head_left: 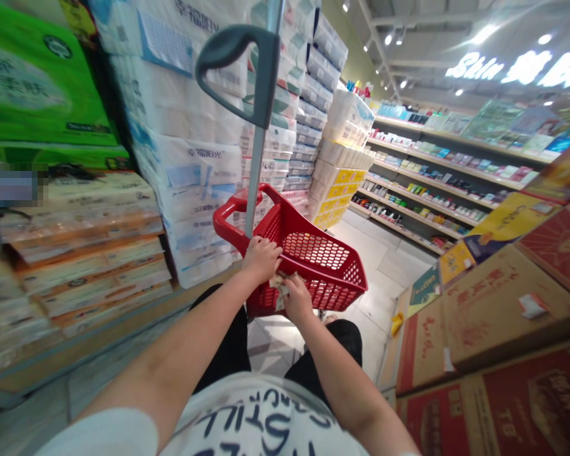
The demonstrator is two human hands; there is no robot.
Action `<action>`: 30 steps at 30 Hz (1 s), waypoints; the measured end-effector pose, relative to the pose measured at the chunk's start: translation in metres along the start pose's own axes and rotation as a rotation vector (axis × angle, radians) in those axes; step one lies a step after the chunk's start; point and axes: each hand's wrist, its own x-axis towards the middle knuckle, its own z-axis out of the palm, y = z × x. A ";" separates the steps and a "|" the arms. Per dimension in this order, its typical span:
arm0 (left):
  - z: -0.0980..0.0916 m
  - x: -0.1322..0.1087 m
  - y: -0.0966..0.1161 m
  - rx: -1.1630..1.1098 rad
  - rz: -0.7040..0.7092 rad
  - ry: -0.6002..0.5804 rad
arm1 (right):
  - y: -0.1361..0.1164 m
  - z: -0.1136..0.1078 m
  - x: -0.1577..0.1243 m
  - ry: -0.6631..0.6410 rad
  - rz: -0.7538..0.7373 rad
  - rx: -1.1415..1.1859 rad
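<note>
Shop aisle; left hand (262,256), right hand (297,299) — both at red basket (338,273) rim

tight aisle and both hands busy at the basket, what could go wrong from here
1. The left hand and right hand handle a small pale item at the near rim of the red basket; it could slip outside onto the floor.
2. Neither hand holds the tall grey handle, so the basket might shift away.
3. Cardboard boxes and stacked tissue packs narrow the aisle; a bump seems possible.
</note>
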 end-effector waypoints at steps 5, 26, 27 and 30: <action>-0.003 -0.001 0.001 0.041 0.010 -0.003 | -0.004 -0.007 0.009 0.065 -0.079 -0.155; -0.005 -0.002 0.002 0.052 0.036 0.004 | -0.014 -0.044 0.038 0.196 0.012 -0.216; -0.006 -0.002 0.002 0.056 0.039 0.005 | -0.013 -0.045 0.037 0.173 0.014 -0.236; -0.006 -0.002 0.002 0.062 0.044 0.005 | -0.004 -0.050 0.033 0.160 0.005 -0.252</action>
